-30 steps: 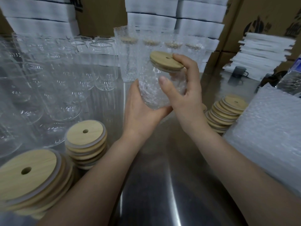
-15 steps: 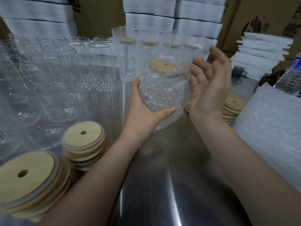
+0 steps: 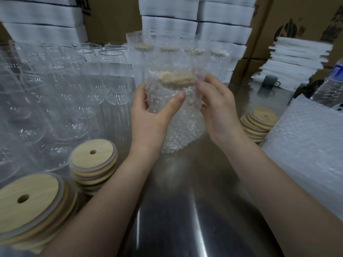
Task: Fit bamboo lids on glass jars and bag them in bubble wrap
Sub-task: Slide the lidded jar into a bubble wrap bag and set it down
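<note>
Stainless steel desk (image 3: 176, 210), shiny, w/ pale light streaks running along its near part. Bg is a wall of brown cardboard boxes (image 3: 111, 17); dark print on the ones at R. Stacked against them are white foam blocks (image 3: 168, 25), centre and top L. Far R on the desk sits an untidy pile of thin white foam sheets (image 3: 297, 58), w/ a dark grey mug (image 3: 270, 81) just in front. Clear plastic bottle (image 3: 332, 84) w/ blue label at R edge. Lighting dim, fairly even.
</note>
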`<state>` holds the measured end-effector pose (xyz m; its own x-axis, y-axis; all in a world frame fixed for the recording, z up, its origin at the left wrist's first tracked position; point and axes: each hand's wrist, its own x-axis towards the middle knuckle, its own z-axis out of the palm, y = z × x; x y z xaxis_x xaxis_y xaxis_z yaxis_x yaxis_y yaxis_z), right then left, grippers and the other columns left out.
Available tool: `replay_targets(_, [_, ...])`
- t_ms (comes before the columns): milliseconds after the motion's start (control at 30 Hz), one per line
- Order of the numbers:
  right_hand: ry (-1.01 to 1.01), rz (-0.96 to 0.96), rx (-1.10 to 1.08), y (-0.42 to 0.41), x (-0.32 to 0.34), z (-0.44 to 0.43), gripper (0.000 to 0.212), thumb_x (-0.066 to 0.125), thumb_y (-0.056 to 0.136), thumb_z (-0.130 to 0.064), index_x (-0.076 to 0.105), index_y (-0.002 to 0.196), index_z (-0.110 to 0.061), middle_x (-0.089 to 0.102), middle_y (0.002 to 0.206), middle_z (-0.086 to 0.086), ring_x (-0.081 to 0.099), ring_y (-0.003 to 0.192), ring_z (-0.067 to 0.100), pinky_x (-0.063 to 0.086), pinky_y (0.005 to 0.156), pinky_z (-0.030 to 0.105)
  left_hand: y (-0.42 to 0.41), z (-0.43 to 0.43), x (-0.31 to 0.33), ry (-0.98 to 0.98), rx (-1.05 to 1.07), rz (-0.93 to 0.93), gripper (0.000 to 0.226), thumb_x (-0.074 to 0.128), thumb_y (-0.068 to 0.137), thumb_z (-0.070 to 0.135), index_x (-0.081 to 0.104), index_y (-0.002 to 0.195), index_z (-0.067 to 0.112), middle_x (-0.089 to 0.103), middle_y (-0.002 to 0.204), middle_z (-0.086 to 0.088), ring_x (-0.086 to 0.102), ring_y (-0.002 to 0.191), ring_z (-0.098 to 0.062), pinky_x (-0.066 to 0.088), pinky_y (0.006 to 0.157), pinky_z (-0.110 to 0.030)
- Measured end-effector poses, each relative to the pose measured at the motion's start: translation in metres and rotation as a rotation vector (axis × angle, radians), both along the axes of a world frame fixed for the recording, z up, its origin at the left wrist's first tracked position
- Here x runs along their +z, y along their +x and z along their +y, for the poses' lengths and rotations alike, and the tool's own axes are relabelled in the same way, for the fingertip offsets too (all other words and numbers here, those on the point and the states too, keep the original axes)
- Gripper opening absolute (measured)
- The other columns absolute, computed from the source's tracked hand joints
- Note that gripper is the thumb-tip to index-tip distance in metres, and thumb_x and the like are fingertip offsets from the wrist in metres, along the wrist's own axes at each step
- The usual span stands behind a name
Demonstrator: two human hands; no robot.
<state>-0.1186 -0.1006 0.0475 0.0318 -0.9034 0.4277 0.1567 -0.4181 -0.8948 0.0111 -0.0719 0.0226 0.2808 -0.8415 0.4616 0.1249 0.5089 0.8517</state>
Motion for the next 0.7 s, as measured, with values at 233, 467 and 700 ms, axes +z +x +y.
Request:
replay_targets(233, [0.027,-0.081,-0.183,-0.001,-0.004,-0.004,0.005,0.059,0.096,-0.01,0.063,0.098,-0.009,0.062,0.091,0.006,0.059,0.09,0.022,0.05,0.085,0.04,-0.006,-0.003,-0.007,0.461,-0.02,-0.442,0.138,0.093,0.048,0.034,0.005,0.154,0.024,0.028,0.155,-0.004,0.033,0.142,-0.023,0.033,0.114,-0.046])
replay_targets(467, [0.009,-0.102,-0.235,-0.003,-0.003,-0.007,0.011,0.06,0.096,-0.011,0.066,0.09,-0.018,0.066,0.069,-0.017,0.059,0.07,-0.001,0.045,0.064,0.019,0.006,-0.003,-0.011,0.624,0.054,-0.716,0.094,0.066,0.079,0.004,0.01,0.151,0.025,0.038,0.134,-0.008,0.04,0.13,-0.031,0.038,0.1,-0.031])
replay_targets(700, [0.02,-0.119,-0.216,-0.002,-0.004,-0.007,0.005,0.061,0.096,-0.013,0.065,0.097,-0.012,0.065,0.081,-0.006,0.06,0.081,0.011,0.05,0.07,0.027,0.009,-0.006,-0.013,0.535,0.235,-0.752,0.037,0.056,0.081,0.003,0.056,0.115,0.019,0.05,0.093,0.008,0.058,0.11,-0.03,0.036,0.076,-0.024])
